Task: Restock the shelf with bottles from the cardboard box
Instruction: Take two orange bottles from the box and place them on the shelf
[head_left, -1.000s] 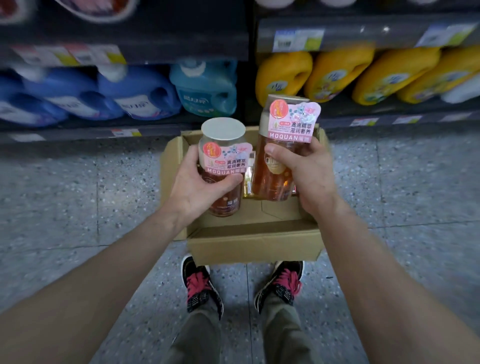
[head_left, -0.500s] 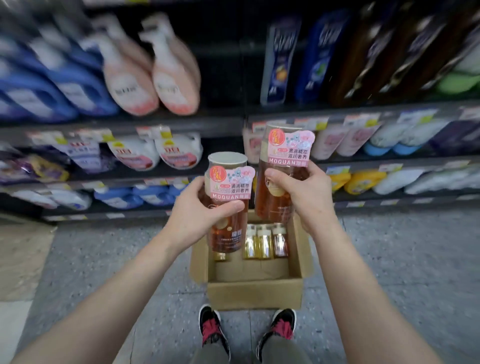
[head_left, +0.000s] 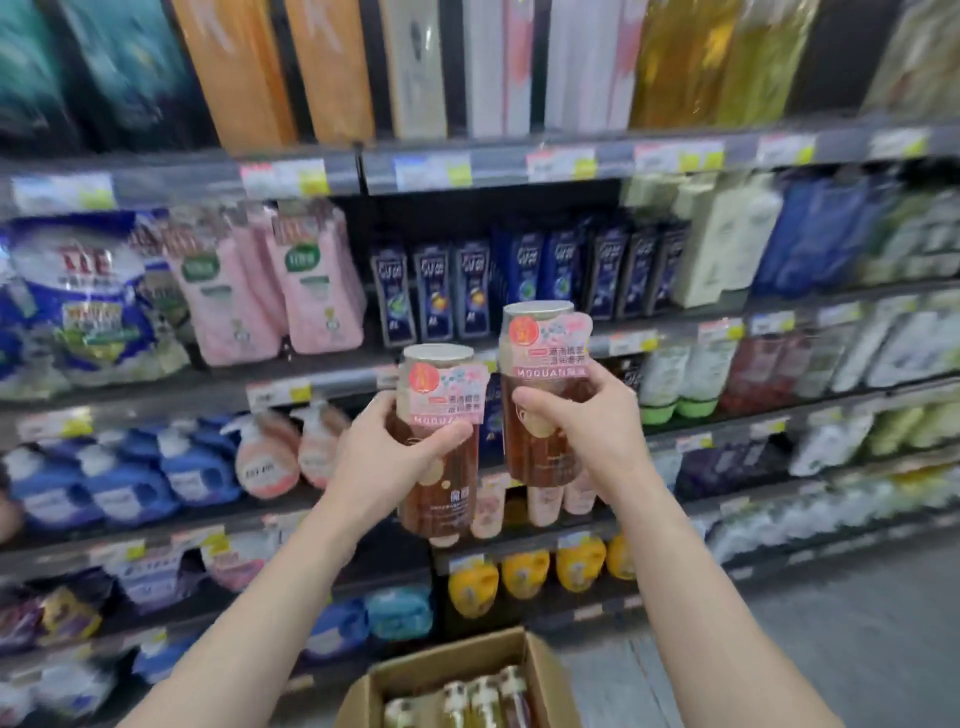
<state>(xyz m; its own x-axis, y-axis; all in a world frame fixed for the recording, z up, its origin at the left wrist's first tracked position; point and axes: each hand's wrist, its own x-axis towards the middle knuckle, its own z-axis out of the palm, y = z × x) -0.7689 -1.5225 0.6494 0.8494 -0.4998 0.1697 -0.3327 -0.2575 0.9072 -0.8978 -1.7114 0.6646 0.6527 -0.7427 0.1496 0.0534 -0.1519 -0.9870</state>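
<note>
Brown left bottle (head_left: 447, 493) sits mid-frame, left hand (head_left: 387, 462) curled round it; right hand (head_left: 576, 421) curls round the right bottle (head_left: 535, 457) just beside, a bit higher. Cardboard box (head_left: 447, 667) lies at the bottom edge.

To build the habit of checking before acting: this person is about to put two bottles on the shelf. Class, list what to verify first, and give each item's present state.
1. Left hand wrapped round the left bottle: ok.
2. Right hand wrapped round the right bottle: ok.
3. Both bottles upright, caps on: ok.
4. Free spot for them on the shelf: cannot tell, the picture is blurred.
5. Matching product on the shelf located: cannot tell.
6. More stock in the cardboard box: ok, several pump bottles show.
</note>
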